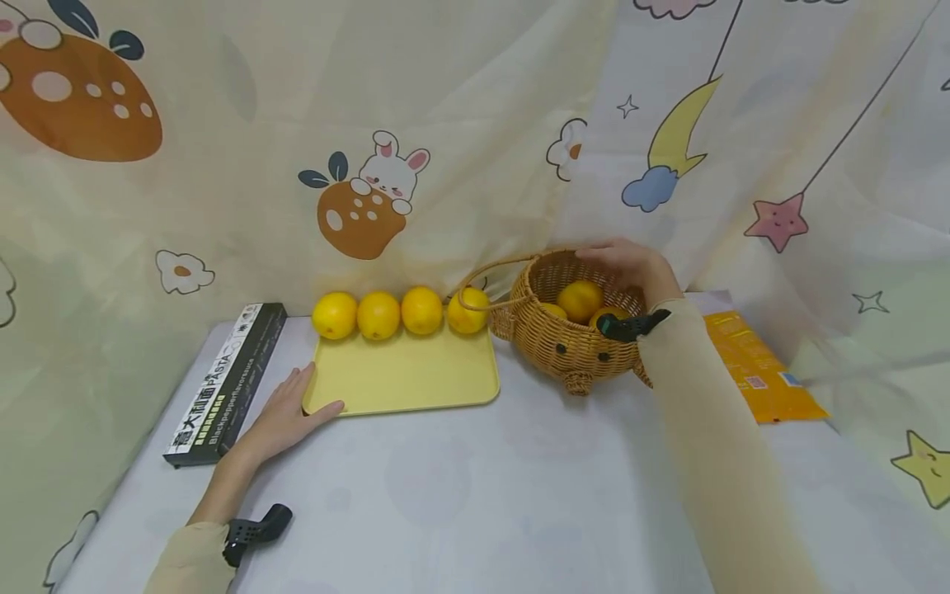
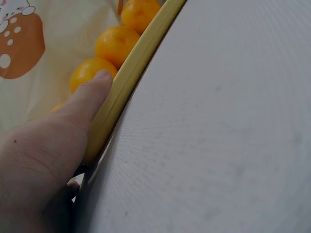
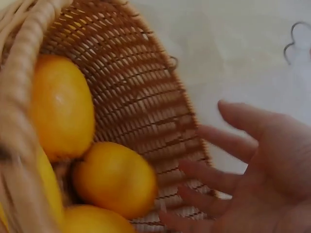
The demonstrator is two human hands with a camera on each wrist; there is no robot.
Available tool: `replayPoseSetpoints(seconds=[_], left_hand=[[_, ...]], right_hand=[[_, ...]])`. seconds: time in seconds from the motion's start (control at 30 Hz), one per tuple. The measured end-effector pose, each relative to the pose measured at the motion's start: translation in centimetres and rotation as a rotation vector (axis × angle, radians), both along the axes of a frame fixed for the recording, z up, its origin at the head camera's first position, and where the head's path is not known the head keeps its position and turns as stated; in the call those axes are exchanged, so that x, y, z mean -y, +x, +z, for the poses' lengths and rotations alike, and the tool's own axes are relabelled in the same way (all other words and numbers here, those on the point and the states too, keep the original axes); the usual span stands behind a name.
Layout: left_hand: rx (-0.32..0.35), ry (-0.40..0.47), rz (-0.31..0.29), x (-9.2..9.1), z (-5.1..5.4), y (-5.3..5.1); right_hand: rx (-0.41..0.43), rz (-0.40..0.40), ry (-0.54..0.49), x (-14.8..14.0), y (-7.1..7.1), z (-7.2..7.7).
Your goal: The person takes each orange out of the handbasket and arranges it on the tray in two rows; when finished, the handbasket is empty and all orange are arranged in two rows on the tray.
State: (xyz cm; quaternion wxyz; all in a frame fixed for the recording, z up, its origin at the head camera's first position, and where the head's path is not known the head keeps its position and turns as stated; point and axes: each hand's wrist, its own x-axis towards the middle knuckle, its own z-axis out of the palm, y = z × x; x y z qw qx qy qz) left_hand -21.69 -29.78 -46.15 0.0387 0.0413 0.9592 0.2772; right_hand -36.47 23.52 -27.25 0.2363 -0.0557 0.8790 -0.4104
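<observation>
My left hand (image 1: 285, 421) rests at the near left corner of a yellow tray (image 1: 404, 375). In the left wrist view its thumb (image 2: 90, 99) lies straight along the tray's edge. A row of several oranges (image 1: 378, 315) sits along the tray's far edge. To the right stands a wicker basket (image 1: 545, 342) with an animal face, holding several oranges (image 1: 580, 300). At the basket's far right rim is my right hand (image 1: 623, 262). The right wrist view shows its fingers (image 3: 214, 177) spread and holding nothing, beside the woven wall; whether they touch it I cannot tell.
A black-and-white pasta box (image 1: 226, 384) lies left of the tray. An orange packet (image 1: 760, 367) lies right of the basket, partly behind the right sleeve. The basket's handle (image 1: 482, 268) leans left, over the rightmost orange of the row. A printed curtain (image 1: 475, 165) hangs behind the table.
</observation>
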Motion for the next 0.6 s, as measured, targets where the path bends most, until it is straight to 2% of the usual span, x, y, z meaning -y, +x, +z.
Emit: replayPoseSetpoints(seconds=[0.2, 0.33, 0.6], left_hand=[[0.002, 0.006, 0.001, -0.2, -0.1, 0.1], [0.006, 0.011, 0.009, -0.3, 0.0, 0.2], [0.007, 0.020, 0.017, -0.3, 0.5, 0.4]], right_hand=[[0.065, -0.014, 0.102, 0.6, 0.5, -1.4], [0.064, 0.012, 0.156, 0.6, 0.4, -1.9], [0.107, 0.027, 0.130, 1.1, -0.5, -2.4]])
